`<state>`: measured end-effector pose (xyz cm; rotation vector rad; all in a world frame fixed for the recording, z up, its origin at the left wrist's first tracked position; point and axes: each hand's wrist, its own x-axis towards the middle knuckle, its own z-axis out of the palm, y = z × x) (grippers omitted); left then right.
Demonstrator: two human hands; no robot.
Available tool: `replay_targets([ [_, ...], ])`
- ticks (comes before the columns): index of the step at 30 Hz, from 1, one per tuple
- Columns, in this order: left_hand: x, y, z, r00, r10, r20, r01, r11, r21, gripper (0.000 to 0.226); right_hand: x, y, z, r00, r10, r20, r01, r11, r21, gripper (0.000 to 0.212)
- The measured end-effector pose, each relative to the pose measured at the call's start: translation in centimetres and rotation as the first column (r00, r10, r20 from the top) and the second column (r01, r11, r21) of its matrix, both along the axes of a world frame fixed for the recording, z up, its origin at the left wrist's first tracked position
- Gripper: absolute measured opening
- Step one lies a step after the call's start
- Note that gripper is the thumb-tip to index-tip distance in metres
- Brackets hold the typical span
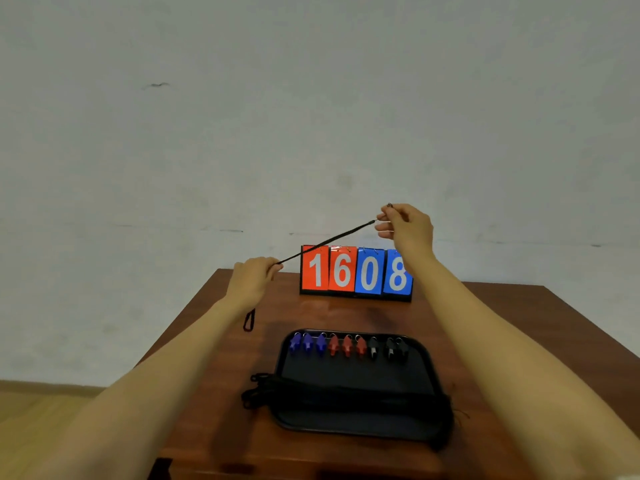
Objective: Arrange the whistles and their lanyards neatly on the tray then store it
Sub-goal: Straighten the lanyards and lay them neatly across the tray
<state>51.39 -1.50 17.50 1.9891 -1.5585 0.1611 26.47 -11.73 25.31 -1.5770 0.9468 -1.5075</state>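
Observation:
A black tray (356,377) lies on the wooden table. Along its far edge stand blue whistles (307,344), red whistles (347,345) and black whistles (390,348) in one row. A bundle of black lanyards (346,398) lies across the tray's near part, with its ends hanging over both sides. Above the table I hold one black lanyard (325,242) stretched taut. My left hand (252,277) pinches its lower end, and a loop of it hangs below that wrist. My right hand (406,226) pinches the upper end, higher up and to the right.
A flip scoreboard (356,273) reading 1608 stands at the table's far edge behind the tray. The brown table (221,427) ends close to the tray's left and near sides. A pale wall fills the background, with wooden floor at lower left.

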Motion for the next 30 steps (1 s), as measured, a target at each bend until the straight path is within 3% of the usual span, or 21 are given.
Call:
replay_targets([
  [8, 0.1, 1.2, -3.7, 0.996, 0.016, 0.092, -0.03, 0.988, 0.15, 0.03, -7.1, -2.1, -5.5, 0.95, -0.2, -0.239, 0.225, 0.971, 0.084, 0.019],
  [13, -0.6, 1.4, -6.6, 0.998, 0.048, 0.042, -0.056, 0.97, 0.237, 0.03, -10.8, -1.6, -9.2, 0.882, -0.257, -0.395, 0.342, 0.926, 0.161, 0.021],
  [18, -1.8, 1.7, -9.0, 0.984, 0.099, 0.15, -0.142, 0.941, 0.308, 0.032, -13.0, -0.5, -12.9, 0.838, -0.199, -0.508, 0.361, 0.9, 0.243, 0.02],
  [23, -3.0, 2.9, -11.2, 0.983, 0.173, -0.055, -0.138, 0.911, 0.389, 0.018, -13.9, 1.3, -16.7, 0.788, -0.115, -0.605, 0.362, 0.882, 0.303, 0.018],
  [30, -3.6, 4.6, -13.8, 0.982, 0.181, -0.048, -0.141, 0.885, 0.444, 0.018, -15.1, 3.4, -20.9, 0.699, -0.042, -0.714, 0.399, 0.851, 0.341, 0.019],
])
